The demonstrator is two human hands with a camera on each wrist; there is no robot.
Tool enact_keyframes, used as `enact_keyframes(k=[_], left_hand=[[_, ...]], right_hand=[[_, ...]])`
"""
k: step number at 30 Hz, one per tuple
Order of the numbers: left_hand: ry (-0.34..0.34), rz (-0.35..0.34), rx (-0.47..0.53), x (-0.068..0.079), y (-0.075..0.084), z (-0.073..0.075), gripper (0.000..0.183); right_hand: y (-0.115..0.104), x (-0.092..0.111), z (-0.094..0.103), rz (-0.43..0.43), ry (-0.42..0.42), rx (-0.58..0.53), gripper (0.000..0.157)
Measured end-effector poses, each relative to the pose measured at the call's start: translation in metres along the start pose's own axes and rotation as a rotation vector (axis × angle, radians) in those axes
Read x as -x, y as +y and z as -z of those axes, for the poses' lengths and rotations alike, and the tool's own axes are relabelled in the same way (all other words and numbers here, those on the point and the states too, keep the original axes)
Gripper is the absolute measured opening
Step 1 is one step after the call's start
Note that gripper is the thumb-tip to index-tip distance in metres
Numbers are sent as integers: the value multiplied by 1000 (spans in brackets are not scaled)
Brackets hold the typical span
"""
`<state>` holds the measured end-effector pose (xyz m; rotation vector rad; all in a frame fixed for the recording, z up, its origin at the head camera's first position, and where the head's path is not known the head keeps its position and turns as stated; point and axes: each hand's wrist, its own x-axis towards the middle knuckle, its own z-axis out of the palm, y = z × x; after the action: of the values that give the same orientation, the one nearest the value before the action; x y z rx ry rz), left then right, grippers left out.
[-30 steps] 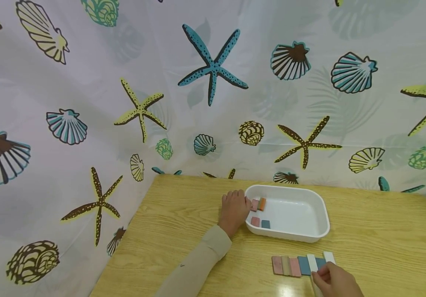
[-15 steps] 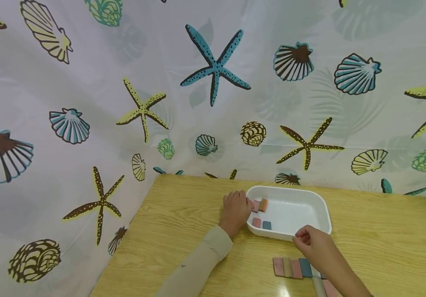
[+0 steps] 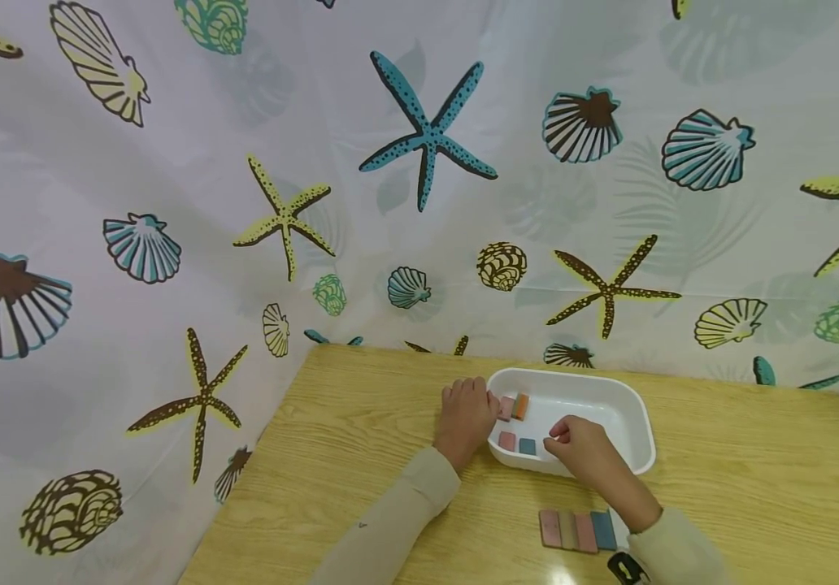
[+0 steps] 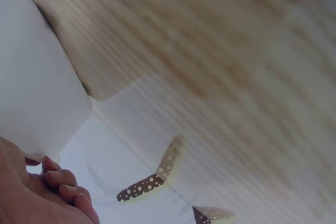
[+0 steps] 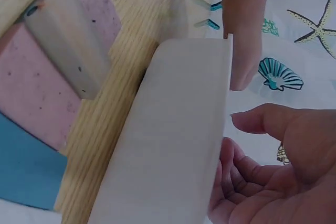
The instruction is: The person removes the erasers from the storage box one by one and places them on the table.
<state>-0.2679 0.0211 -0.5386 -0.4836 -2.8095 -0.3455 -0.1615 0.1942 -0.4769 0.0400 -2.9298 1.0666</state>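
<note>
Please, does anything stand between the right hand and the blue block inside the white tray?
Nothing visible does: the right hand is over the white tray, just beside the blue block, with no other block between them.

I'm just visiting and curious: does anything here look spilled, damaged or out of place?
Nothing looks spilled or broken. One small oddity: the narrow beige rectangular strip sits higher than the flat speckled pink rectangular pieces on either side of it, so they don't look level on the pale wooden table.
</note>
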Motion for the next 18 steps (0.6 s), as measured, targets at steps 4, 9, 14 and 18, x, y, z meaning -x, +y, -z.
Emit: enact_keyframes(k=[4, 9, 14, 18], left_hand=[[15, -3, -5, -2, -1, 2, 24], [26, -10, -5, -1, -1, 4, 24], [13, -9, -1, 1, 0, 3, 24], [15, -4, -6, 1, -1, 1, 24]], right_hand=[[-1, -8, -4, -9, -17, 2, 14], [-1, -15, -9, -57, -109, 36, 16], [0, -20, -14, -103, -167, 63, 23], [-1, -25, -18, -107, -174, 82, 29]])
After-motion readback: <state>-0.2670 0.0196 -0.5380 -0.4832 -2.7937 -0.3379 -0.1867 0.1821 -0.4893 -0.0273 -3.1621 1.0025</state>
